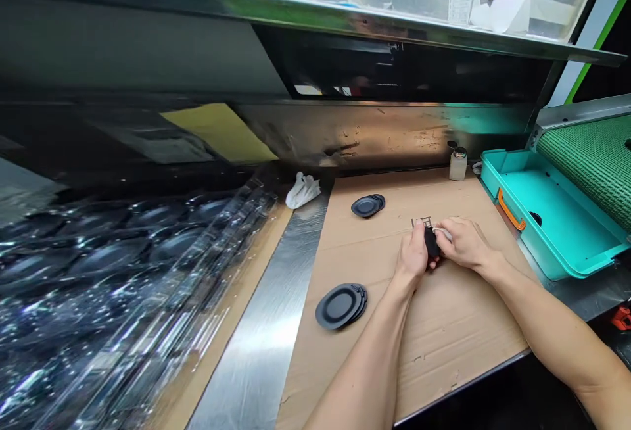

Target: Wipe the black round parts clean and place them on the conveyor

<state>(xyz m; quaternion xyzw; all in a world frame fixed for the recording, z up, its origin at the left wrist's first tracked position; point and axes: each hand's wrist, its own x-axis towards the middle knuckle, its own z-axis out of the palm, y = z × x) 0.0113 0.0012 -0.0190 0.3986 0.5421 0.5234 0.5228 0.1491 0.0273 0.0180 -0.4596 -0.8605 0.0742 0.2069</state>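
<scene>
Over the right part of the cardboard sheet (379, 246), my left hand (413, 250) grips a small black part (432, 242). My right hand (463, 240) is closed against the part's right side, pinching a thin whitish item (442, 232) whose exact shape is too small to tell. A stack of black round discs (340, 306) lies on the cardboard left of my forearms. Farther back sits a smaller stack of black discs (367, 205).
A teal tray (566, 219) with an orange handle stands at the right, beside a green mesh belt (596, 157). A small bottle (458, 164) and a crumpled white cloth (302, 191) are at the back. Clear plastic trays (98, 285) fill the left. A metal shelf hangs above.
</scene>
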